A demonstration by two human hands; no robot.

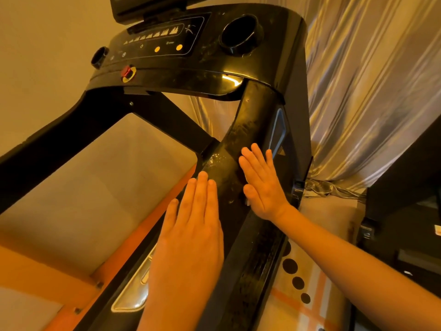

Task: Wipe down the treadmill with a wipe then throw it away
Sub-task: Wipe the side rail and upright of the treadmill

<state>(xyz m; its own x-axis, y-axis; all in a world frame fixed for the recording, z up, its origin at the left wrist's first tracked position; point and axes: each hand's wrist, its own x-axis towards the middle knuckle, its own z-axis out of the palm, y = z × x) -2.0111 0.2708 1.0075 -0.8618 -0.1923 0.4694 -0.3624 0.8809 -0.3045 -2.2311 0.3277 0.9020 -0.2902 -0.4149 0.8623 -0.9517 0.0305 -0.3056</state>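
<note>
Both hands were flat with straight fingers, the right hand [261,187] pressed on the treadmill [214,60]'s grimy handrail [253,120], likely pinning a barely visible wipe [248,202], and the left hand [191,225] alongside, grasping nothing.

The treadmill's right upright [253,130] slants up as a broad black bar between the left hand [191,225], flat along its left edge, and the right hand [262,185], flat on its right face, blocking any straight path from one to the other. To its left there is open room in the gap framed by the diagonal brace [176,115], the left upright [47,144] and the overhanging console [214,58], which closes the way upward. To its right only a narrow lane remains before the curtain [370,91] and a black cabinet [405,187].
</note>
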